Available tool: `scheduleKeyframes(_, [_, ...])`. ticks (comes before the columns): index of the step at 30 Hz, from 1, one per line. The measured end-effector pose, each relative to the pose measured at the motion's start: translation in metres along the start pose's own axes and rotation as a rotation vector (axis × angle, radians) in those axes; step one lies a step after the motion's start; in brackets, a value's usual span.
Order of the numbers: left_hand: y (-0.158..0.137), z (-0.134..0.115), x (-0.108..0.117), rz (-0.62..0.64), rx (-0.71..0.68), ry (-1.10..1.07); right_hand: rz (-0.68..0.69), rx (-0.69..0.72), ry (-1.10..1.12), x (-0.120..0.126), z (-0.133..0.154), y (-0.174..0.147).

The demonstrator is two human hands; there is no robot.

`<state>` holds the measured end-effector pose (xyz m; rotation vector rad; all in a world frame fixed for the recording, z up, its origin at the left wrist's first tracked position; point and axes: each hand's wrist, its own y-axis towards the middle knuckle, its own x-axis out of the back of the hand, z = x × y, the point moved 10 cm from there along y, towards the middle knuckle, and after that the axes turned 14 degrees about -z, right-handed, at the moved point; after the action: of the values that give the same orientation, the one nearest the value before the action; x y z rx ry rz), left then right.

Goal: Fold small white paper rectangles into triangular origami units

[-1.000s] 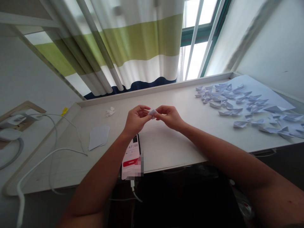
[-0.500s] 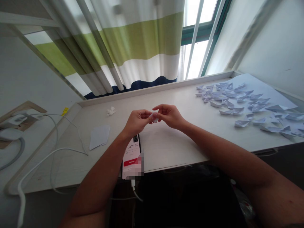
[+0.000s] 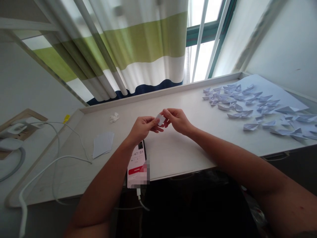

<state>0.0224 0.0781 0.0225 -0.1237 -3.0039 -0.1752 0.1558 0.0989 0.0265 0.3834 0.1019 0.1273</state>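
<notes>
A small folded piece of white paper point(image 3: 160, 119) is held up above the middle of the desk, between my two hands. My left hand point(image 3: 145, 127) pinches its left side with thumb and fingers. My right hand point(image 3: 176, 119) grips its upper right edge between thumb and fingertips. The finer folds are too small to make out. Below my left wrist lies a phone point(image 3: 135, 165) with a running timer, partly covered by the forearm. Left of it rests a short stack of white paper sheets point(image 3: 103, 144).
Many folded paper boats point(image 3: 240, 114) cover the right side of the desk point(image 3: 178, 152), some on a large white sheet point(image 3: 257, 82). A crumpled paper point(image 3: 114, 117) sits at the back left. White cables point(image 3: 53, 162) and a power strip point(image 3: 18, 127) are on the left.
The folded paper has been turned and shows a flat, squarish face. My hands have shifted their hold on it, and my left lower fingers have spread slightly. The view has moved a little.
</notes>
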Motion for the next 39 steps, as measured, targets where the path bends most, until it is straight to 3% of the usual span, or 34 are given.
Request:
scheduleKeyframes(12, [0.002,0.0,0.005,-0.008,0.0,-0.019,0.006,0.064,-0.123,0.003,0.003,-0.001])
scheduleKeyframes(17, [0.006,-0.005,0.021,-0.159,-0.089,-0.007,0.007,0.366,-0.265,0.001,0.021,-0.004])
scheduleKeyframes(21, [0.004,-0.011,0.024,-0.177,-0.104,-0.02,0.064,0.506,-0.3,-0.003,0.029,-0.01])
scheduleKeyframes(29, [0.003,-0.011,0.019,-0.146,-0.059,-0.049,0.063,0.49,-0.33,-0.002,0.026,-0.008])
scheduleKeyframes(39, [0.004,-0.004,0.015,-0.113,-0.021,-0.106,0.062,0.632,-0.367,-0.001,0.028,-0.01])
